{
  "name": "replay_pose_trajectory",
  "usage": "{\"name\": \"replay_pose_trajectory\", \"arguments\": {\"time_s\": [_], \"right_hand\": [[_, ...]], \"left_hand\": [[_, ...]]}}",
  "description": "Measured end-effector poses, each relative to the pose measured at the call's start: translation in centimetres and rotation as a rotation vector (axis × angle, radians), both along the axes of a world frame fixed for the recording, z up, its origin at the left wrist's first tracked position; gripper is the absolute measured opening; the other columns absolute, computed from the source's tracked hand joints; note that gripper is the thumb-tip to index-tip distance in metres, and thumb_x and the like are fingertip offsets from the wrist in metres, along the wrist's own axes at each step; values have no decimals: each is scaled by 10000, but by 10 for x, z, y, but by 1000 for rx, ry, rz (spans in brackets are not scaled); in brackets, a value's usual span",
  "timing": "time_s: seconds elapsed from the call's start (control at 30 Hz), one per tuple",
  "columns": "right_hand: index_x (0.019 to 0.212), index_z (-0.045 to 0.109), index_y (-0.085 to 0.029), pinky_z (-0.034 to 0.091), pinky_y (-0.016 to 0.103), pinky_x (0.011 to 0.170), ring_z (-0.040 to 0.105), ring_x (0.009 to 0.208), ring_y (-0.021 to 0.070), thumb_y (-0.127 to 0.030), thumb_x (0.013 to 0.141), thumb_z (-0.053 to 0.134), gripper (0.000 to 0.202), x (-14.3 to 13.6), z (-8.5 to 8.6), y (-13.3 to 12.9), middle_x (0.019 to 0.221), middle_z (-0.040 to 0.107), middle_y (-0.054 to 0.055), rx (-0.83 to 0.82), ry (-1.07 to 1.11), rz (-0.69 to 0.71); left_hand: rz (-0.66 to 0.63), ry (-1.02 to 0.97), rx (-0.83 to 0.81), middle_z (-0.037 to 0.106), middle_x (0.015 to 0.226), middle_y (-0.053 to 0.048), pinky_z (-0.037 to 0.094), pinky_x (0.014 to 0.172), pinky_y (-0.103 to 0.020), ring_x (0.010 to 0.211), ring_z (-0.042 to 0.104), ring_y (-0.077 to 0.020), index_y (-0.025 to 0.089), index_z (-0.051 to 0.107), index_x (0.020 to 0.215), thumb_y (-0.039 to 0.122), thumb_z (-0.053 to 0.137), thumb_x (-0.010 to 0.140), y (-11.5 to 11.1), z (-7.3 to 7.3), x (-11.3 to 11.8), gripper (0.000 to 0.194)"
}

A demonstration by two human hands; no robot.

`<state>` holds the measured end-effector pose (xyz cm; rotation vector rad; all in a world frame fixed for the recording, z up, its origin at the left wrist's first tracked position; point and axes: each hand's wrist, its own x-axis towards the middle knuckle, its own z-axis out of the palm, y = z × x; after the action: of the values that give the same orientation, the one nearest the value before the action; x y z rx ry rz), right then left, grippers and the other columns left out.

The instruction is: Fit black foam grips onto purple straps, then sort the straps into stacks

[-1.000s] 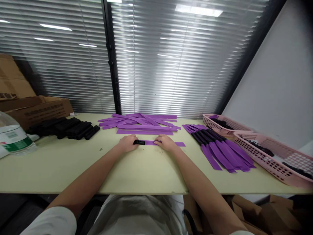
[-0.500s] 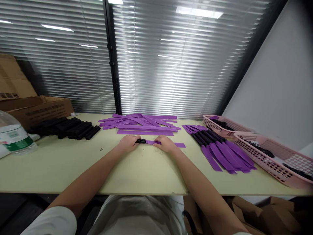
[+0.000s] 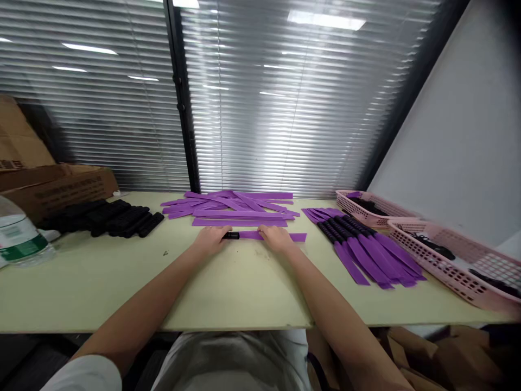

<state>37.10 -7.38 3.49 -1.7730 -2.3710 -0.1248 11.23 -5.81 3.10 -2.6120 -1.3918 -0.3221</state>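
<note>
While L hand [image 3: 209,240] has fingers closed on the black tube [image 3: 233,235], R hand [image 3: 277,238] holds the purple strip [image 3: 249,235] partway along, thumb grip unclear; strip runs sideways btwn fingertips, roughly in line w/ tube, their junction nearer L fingers.

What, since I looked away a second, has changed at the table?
The right hand has shifted slightly right along the purple strip, which now lies flatter beside its fingertips. The left hand still holds the black tube; the purple pile and baskets look unchanged.
</note>
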Motion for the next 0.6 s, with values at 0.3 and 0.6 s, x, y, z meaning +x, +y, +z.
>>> {"name": "replay_pose_trajectory", "arguments": {"time_s": [0.3, 0.6], "right_hand": [[903, 665, -209, 363, 279, 642, 617, 808, 214, -489, 946, 416, 377, 46, -7, 11, 877, 694, 66, -21, 125, -93], [907, 647, -209, 366, 429, 921, 536, 975, 227, -401, 913, 495, 246, 24, -5, 12, 992, 643, 69, 165, 760, 132]], "left_hand": [[118, -27, -33, 694, 1024, -75, 473, 698, -357, 911, 651, -296, 247, 546, 1197, 269, 409, 883, 12, 2, -20, 343], [0, -108, -11, 674, 1067, -69, 467, 739, -334, 966, 630, -268, 231, 578, 1126, 225, 455, 842, 13, 0, -23, 310]]}}
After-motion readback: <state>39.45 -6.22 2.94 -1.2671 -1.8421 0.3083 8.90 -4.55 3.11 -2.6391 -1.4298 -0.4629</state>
